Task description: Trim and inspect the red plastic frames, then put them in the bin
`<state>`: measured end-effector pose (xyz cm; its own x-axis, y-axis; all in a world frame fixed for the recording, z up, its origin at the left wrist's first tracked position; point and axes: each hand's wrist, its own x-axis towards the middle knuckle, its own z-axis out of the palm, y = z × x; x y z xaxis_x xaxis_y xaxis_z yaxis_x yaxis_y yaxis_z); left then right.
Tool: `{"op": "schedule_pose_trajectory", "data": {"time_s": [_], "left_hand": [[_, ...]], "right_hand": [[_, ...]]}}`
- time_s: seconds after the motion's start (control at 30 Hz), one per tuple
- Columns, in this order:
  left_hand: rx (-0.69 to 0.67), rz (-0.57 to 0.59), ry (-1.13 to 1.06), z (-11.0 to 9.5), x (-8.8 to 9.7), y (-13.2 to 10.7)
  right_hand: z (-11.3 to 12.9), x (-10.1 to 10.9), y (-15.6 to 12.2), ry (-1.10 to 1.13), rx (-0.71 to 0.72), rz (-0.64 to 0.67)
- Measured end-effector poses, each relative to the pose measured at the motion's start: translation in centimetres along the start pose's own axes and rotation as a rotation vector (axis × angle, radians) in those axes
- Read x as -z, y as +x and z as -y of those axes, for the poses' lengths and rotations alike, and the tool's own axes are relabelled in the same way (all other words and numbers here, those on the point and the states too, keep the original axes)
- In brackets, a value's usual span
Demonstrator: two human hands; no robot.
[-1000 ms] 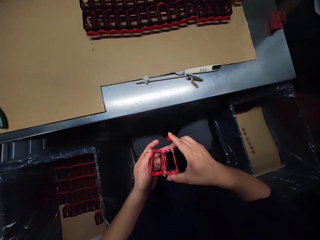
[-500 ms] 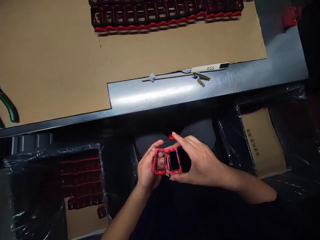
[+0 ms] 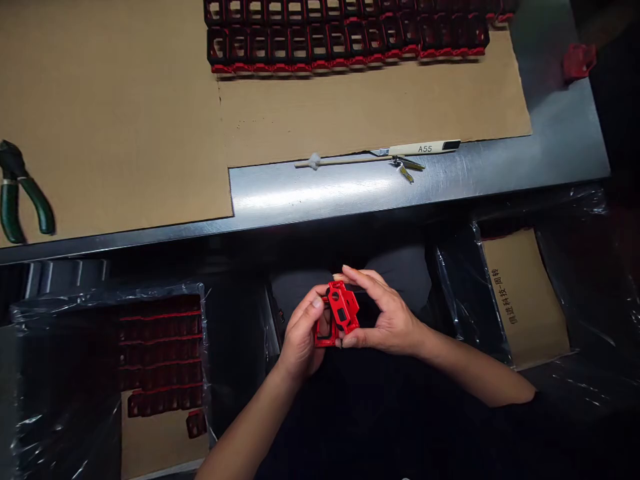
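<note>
Fingers (image 3: 361,279) of my right hand (image 3: 390,321) pinch a red frame (image 3: 343,308) from both long-edge ends, its long axis tilted toward the bench (image 3: 350,197), while my left hand (image 3: 301,343) grips a second red frame (image 3: 325,341) lying just under it.

The two red frames, side by side before, are now stacked: the upper frame (image 3: 343,308) is laid over the lower frame (image 3: 324,341), offset toward 1 o'clock, and is pinched by the right hand (image 3: 387,323) above the left hand (image 3: 303,337). Green-handled pliers (image 3: 37,207) are now shown whole at 9 o'clock.
</note>
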<state>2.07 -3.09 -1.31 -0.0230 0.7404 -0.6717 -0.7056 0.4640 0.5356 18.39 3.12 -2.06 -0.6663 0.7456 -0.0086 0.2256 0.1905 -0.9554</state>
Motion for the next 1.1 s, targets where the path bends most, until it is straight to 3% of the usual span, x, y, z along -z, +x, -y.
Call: {"op": "schedule_pose_trajectory", "data": {"time_s": [0.13,0.4,0.63,0.73,0.93,1.1], "left_hand": [[-0.011,0.047,0.082,-0.2,-0.2,-0.2],[0.056,0.077,0.151,-0.5,0.4,-0.3],[-0.112,0.094,0.286,-0.6,1.4,-0.8],[-0.170,0.124,0.365,-0.9,1.9,-1.0],[-0.131,0.205,0.400,-1.2,2.3,-1.0],[-0.150,0.192,0.402,-0.9,2.2,-0.9]], "right_hand": [[-1.4,-0.8,-0.2,0.079,0.031,0.038],[-1.0,-0.4,0.0,0.068,0.087,-0.014],[-0.8,0.0,0.4,0.206,-0.053,0.002],[-0.9,0.3,0.6,0.232,-0.044,0.021],[-0.9,0.7,0.8,0.220,0.042,0.021],[-0.7,0.8,0.9,0.182,0.047,0.026]]}}
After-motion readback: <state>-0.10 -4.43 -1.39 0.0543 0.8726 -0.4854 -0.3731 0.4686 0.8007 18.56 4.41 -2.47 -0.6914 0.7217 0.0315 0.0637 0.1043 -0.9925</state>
